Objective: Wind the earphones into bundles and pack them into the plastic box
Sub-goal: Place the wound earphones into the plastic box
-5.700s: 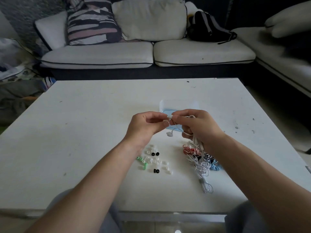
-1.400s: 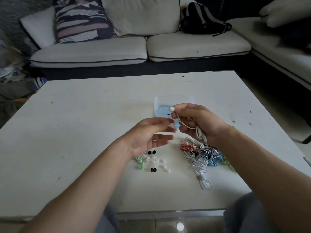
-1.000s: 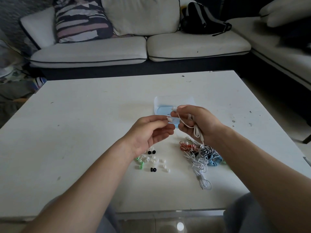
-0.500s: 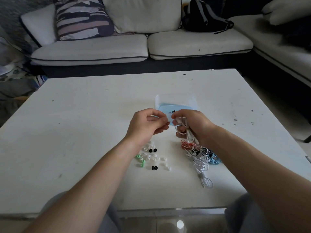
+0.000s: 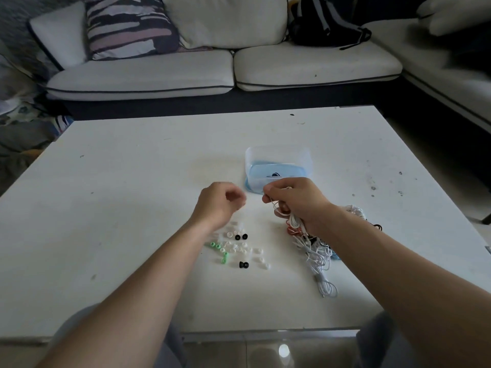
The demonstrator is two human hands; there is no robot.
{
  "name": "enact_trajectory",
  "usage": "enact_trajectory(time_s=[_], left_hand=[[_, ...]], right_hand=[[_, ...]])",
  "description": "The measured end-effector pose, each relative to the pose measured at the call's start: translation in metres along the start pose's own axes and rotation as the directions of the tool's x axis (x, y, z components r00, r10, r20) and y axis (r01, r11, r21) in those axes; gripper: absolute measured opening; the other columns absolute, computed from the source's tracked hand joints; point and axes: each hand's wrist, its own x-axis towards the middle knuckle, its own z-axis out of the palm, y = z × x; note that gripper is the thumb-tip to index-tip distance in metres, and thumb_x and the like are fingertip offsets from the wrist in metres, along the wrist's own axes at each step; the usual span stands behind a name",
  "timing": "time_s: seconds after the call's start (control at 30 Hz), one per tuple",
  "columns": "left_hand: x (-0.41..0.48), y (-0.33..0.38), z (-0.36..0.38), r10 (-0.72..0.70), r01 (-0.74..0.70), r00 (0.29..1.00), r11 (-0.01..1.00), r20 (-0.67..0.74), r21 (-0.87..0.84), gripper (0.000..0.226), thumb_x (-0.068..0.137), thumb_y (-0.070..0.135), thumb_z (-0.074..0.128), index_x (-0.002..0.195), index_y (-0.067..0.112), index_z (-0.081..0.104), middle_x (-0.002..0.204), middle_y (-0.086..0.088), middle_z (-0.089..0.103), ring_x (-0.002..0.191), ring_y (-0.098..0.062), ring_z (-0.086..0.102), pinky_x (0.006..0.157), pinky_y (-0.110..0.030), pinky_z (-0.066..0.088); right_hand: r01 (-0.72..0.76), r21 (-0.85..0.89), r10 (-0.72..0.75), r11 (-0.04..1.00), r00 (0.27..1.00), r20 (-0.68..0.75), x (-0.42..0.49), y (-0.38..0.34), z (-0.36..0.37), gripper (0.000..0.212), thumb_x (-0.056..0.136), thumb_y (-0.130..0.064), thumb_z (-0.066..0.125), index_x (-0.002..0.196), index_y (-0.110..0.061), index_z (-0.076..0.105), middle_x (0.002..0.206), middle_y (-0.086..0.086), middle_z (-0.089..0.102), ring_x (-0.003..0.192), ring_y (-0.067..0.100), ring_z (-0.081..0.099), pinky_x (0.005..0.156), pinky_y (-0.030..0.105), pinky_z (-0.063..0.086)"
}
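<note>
- Head view, grip: right hand [image 5: 297, 203] with fingers curled round a white earphone cable [image 5: 277, 208], small loops showing under the fingertips, strands trailing down from the palm
- Just beside it and apart from it, left hand [image 5: 220, 201] raised over the table, fingers curled and blurred; impossible to tell whether anything is pinched there
- Under the right wrist, a tangle of earphones [image 5: 316, 251] lying on the table: white, red, black and blue cords mixed and unwound, one white loop at the near end
- Just beyond the right knuckles, the plastic box [image 5: 279, 158]: translucent, open at the top, blue at its base, something small and dark inside
- Below the left wrist, loose ear tips [image 5: 239, 248]: mostly white, a few green, three black
- White table [image 5: 132, 195]: open surface to the left and beyond the box; tangle well apart from the right edge, nearer to the front edge
- Past the far edge, a sofa [image 5: 186, 73] with a striped cushion [image 5: 127, 25] and a black backpack [image 5: 324, 22]
</note>
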Motion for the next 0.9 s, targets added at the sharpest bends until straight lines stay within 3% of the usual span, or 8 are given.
enact_trajectory(time_s=[0.07,0.23,0.53,0.63,0.73,0.8,0.9], left_hand=[[0.004,-0.013,0.006,-0.048,0.041,0.998,0.988,0.042,0.151,0.011,0.082,0.017,0.071,0.074,0.024,0.072,0.078,0.009,0.072,0.076,-0.007,0.066,0.069,-0.02,0.047],[0.005,-0.022,0.025,-0.126,0.073,0.983,0.938,0.136,0.339,0.006,0.075,0.03,0.071,0.073,0.025,0.069,0.071,0.011,0.068,0.068,-0.009,0.066,0.069,-0.028,0.054],[0.009,-0.023,0.027,-0.115,0.081,0.991,0.927,0.074,0.367,0.013,0.073,0.016,0.057,0.071,0.02,0.069,0.072,0.009,0.069,0.075,-0.014,0.066,0.071,-0.032,0.057],[0.008,-0.008,0.016,-0.107,0.098,0.994,0.977,0.036,0.192,0.009,0.08,0.015,0.067,0.078,0.021,0.074,0.078,0.009,0.071,0.079,-0.009,0.066,0.069,-0.02,0.05],[0.001,0.013,0.003,-0.114,0.12,0.992,0.982,0.047,-0.148,0.008,0.081,0.011,0.076,0.084,0.019,0.074,0.074,0.004,0.073,0.071,-0.008,0.066,0.065,-0.017,0.046],[-0.007,0.026,-0.007,-0.134,0.157,0.987,0.887,0.083,-0.434,0.014,0.081,0.003,0.076,0.086,0.016,0.073,0.076,-0.001,0.073,0.074,-0.012,0.069,0.07,-0.021,0.051],[-0.018,0.041,-0.019,-0.158,0.264,0.964,0.562,0.212,-0.784,0.016,0.083,-0.006,0.07,0.09,0.008,0.071,0.081,-0.006,0.072,0.078,-0.015,0.07,0.075,-0.021,0.057]], right_hand=[[-0.006,-0.006,0.006,1.0,1.0,-0.002,0.002,0.002,-0.001,0.014,0.089,-0.018,0.074,0.077,-0.012,0.072,0.074,0.003,0.073,0.05,0.014,0.036,0.059,0.031,0.037],[0.002,-0.053,-0.002,0.999,1.0,0.005,0.006,0.001,-0.001,0.014,0.089,-0.021,0.074,0.077,-0.013,0.072,0.071,-0.001,0.072,0.051,0.014,0.035,0.053,0.026,0.032],[-0.015,-0.018,0.016,1.0,0.999,0.028,0.008,0.004,0.0,0.009,0.088,-0.012,0.072,0.081,-0.007,0.075,0.075,0.003,0.075,0.053,0.016,0.033,0.06,0.031,0.037],[-0.022,0.022,0.021,1.0,0.999,0.041,0.006,0.002,-0.001,0.009,0.089,-0.01,0.071,0.082,-0.005,0.074,0.078,0.007,0.075,0.051,0.014,0.033,0.065,0.035,0.043],[0.002,0.058,-0.004,0.998,0.999,0.046,0.004,-0.003,-0.002,0.015,0.09,-0.005,0.067,0.077,-0.007,0.074,0.082,0.009,0.074,0.051,0.014,0.034,0.061,0.031,0.046],[0.024,0.11,-0.029,0.994,0.999,0.04,0.0,-0.008,-0.003,0.015,0.092,-0.005,0.066,0.078,-0.008,0.072,0.083,0.01,0.073,0.05,0.013,0.035,0.059,0.029,0.047],[0.079,0.184,-0.086,0.98,0.996,0.031,-0.007,-0.019,-0.005,0.013,0.094,-0.008,0.065,0.082,-0.009,0.07,0.081,0.007,0.072,0.048,0.01,0.034,0.056,0.025,0.049]])
